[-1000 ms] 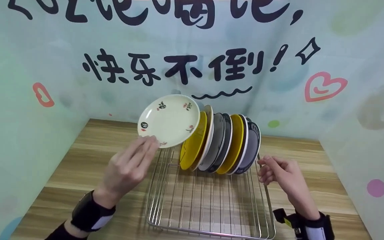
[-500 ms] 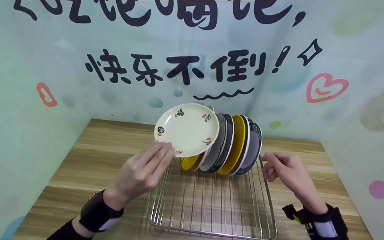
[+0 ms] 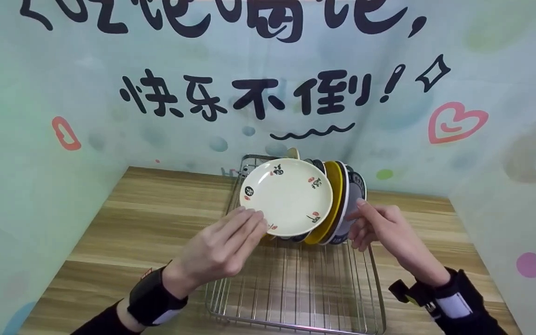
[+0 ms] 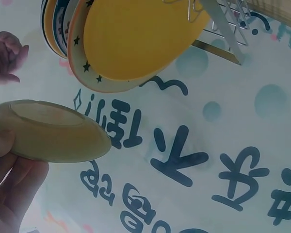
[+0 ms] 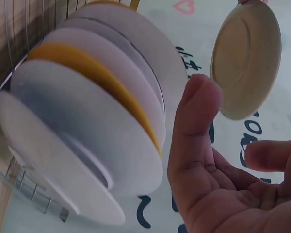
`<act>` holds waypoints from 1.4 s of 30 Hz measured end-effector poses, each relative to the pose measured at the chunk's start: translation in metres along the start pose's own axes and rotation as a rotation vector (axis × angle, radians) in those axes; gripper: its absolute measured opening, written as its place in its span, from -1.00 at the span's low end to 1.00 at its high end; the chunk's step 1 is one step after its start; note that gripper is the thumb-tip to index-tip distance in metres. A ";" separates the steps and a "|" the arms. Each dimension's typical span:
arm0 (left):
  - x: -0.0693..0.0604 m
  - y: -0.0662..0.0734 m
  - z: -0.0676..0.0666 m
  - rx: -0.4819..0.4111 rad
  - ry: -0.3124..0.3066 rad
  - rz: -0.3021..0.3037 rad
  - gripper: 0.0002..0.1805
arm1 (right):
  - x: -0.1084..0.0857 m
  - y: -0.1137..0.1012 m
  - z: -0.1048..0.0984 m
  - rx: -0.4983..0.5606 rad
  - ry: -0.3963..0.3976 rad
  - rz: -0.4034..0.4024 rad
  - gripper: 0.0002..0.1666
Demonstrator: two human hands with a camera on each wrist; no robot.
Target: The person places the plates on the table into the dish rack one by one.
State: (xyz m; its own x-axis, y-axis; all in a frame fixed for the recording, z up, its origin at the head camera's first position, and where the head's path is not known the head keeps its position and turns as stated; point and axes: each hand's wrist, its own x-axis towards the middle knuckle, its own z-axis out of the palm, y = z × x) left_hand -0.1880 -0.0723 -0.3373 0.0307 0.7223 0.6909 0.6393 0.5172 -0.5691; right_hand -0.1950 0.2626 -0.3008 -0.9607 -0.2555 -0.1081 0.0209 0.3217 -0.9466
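My left hand (image 3: 224,244) pinches a cream plate (image 3: 286,197) with small flower and character prints by its lower left edge. In the head view this plate covers much of a row of plates standing on edge in a wire rack (image 3: 296,288). The left wrist view shows the held plate's underside (image 4: 53,133), apart from the row. My right hand (image 3: 382,228) holds nothing; its fingers are loosely bent just in front of the rightmost plate, a grey one with a dark patterned rim (image 3: 354,195). Whether they touch it, I cannot tell.
Behind the rightmost plate stand a yellow plate (image 3: 333,204) and others, partly hidden. A yellow plate (image 4: 145,39) and a star-rimmed plate (image 4: 77,63) form the row's left end. The rack rests on a wooden table (image 3: 156,200), with a printed cloth wall (image 3: 193,139) behind.
My left hand has carried the cream plate right and down, across the front of the row. My right hand has shifted slightly up and left at the last, over the rightmost plate.
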 end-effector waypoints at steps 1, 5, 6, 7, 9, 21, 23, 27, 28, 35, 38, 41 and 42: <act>0.001 0.001 0.001 -0.003 -0.003 0.007 -0.78 | 0.001 0.000 0.001 0.012 -0.016 0.003 -0.29; 0.004 0.006 0.002 -0.035 0.007 0.026 -0.78 | 0.003 0.000 0.005 0.057 -0.067 0.021 -0.26; 0.005 0.007 0.003 -0.046 0.014 0.029 -0.78 | 0.003 0.000 0.006 0.068 -0.078 0.023 -0.28; 0.006 0.008 0.004 -0.056 0.020 0.032 -0.77 | 0.004 0.001 0.006 0.076 -0.088 0.023 -0.29; 0.007 0.010 0.005 -0.068 0.022 0.037 -0.77 | 0.005 0.002 0.008 0.086 -0.098 0.020 -0.31; 0.010 0.017 0.010 -0.038 -0.019 0.090 -0.75 | 0.006 0.002 0.013 0.164 -0.086 0.016 -0.30; 0.010 0.018 0.010 -0.027 -0.034 0.104 -0.75 | 0.007 0.002 0.013 0.161 -0.092 0.019 -0.32; 0.010 0.021 0.011 -0.031 -0.039 0.116 -0.75 | 0.008 0.002 0.015 0.139 -0.110 0.020 -0.42; 0.011 0.021 0.011 -0.031 -0.042 0.118 -0.75 | 0.008 0.002 0.016 0.135 -0.113 0.019 -0.44; 0.010 0.022 0.011 -0.009 -0.058 0.160 -0.75 | 0.009 0.002 0.016 0.101 -0.134 0.032 -0.55; 0.009 0.022 0.012 -0.004 -0.063 0.182 -0.75 | 0.009 0.003 0.015 0.094 -0.145 0.040 -0.57; 0.009 0.022 0.012 -0.009 -0.073 0.197 -0.75 | 0.009 0.003 0.015 0.092 -0.147 0.042 -0.58; 0.009 0.022 0.013 -0.014 -0.077 0.199 -0.75 | 0.009 0.003 0.014 0.090 -0.145 0.041 -0.58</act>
State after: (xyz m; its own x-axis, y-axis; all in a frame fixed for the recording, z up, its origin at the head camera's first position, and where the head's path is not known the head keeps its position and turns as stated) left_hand -0.1836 -0.0489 -0.3490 0.0993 0.8428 0.5290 0.6372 0.3544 -0.6844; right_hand -0.1998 0.2482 -0.3094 -0.9088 -0.3747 -0.1837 0.0904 0.2531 -0.9632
